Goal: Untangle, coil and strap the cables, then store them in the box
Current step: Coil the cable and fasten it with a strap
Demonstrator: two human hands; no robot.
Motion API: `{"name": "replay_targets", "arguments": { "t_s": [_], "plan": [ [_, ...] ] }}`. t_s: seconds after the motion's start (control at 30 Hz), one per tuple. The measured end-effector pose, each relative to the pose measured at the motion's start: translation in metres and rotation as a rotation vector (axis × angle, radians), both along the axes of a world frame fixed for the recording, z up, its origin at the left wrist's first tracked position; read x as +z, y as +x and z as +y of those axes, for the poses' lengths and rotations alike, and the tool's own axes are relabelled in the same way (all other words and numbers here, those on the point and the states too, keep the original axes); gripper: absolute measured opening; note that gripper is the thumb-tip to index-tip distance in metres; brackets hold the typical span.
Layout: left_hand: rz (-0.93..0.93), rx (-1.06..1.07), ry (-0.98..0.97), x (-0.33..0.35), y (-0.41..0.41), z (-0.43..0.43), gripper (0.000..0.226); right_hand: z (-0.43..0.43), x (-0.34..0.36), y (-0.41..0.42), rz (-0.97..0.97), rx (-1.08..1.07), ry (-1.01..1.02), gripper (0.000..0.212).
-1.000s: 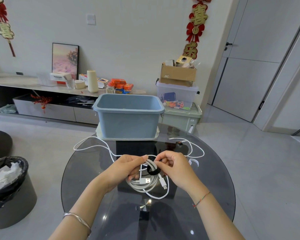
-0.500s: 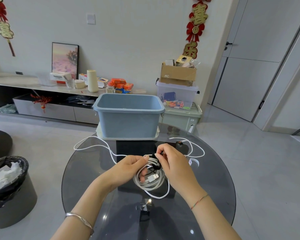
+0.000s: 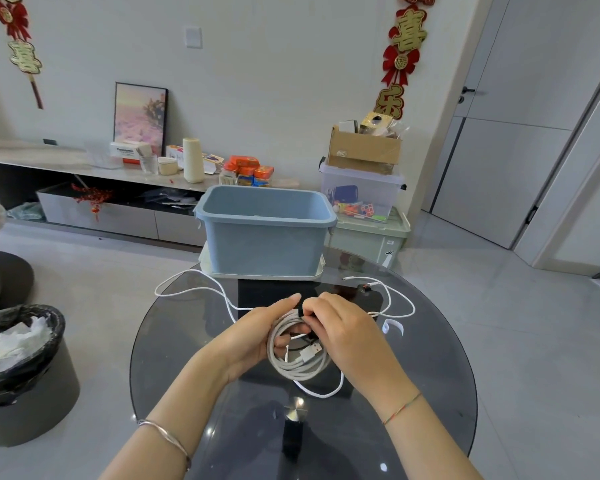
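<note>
1. At frame centre, a coiled white cable (image 3: 293, 355) is pinched at its top by the right hand (image 3: 343, 327) and cupped by the left hand (image 3: 253, 337).
2. Bare glass tabletop (image 3: 430, 375) is seen toward its right edge.
3. The blue box (image 3: 264, 237) is set at the far rim, a loose cable (image 3: 194, 289) beside it.

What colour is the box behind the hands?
The box is pale blue, standing on a cream lid; the head view shows it plainly.

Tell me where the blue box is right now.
In the head view the blue box stands at the far edge of the glass table, centre frame, beyond both hands and the coiled cable.
</note>
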State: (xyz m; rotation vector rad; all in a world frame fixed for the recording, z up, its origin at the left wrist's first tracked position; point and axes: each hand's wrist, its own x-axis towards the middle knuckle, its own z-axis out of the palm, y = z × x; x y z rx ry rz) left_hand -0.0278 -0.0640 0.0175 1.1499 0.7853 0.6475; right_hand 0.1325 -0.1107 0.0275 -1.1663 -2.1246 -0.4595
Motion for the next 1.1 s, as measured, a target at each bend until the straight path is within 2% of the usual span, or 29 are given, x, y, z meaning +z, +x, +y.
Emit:
{"name": "replay_targets", "arguments": {
  "t_s": [0.17, 0.37, 0.43, 0.57, 0.67, 0.8, 0.9, 1.1],
  "plan": [
    [-0.024, 0.007, 0.007, -0.001, -0.001, 0.0, 0.026, -0.003, 0.002, 0.001, 0.09, 0.042, -0.049, 0.003],
    [-0.058, 0.125, -0.044, -0.003, -0.001, 0.002, 0.02, -0.008, 0.003, 0.008, 0.309, 0.081, -0.236, 0.007],
    [-0.022, 0.177, 0.01, -0.004, 0.0, 0.002, 0.019, -0.009, 0.004, 0.01, 0.394, 0.101, -0.321, 0.013],
    [0.172, 0.25, 0.252, -0.005, 0.0, 0.001, 0.02, -0.011, 0.006, 0.01, 0.523, 0.169, -0.419, 0.018],
    [0.238, 0.218, 0.385, -0.006, 0.002, -0.002, 0.016, -0.01, 0.007, 0.009, 0.598, 0.201, -0.408, 0.016],
    [0.242, 0.129, 0.476, -0.004, 0.004, -0.006, 0.014, -0.004, 0.006, 0.014, 0.801, 0.135, -0.348, 0.019],
    [0.235, 0.049, 0.499, -0.001, 0.004, -0.007, 0.016, -0.001, 0.004, 0.018, 0.909, 0.099, -0.378, 0.018],
    [0.182, 0.024, 0.466, 0.001, 0.007, -0.01, 0.016, 0.0, 0.002, 0.018, 0.966, 0.072, -0.439, 0.014]
  ]
}}
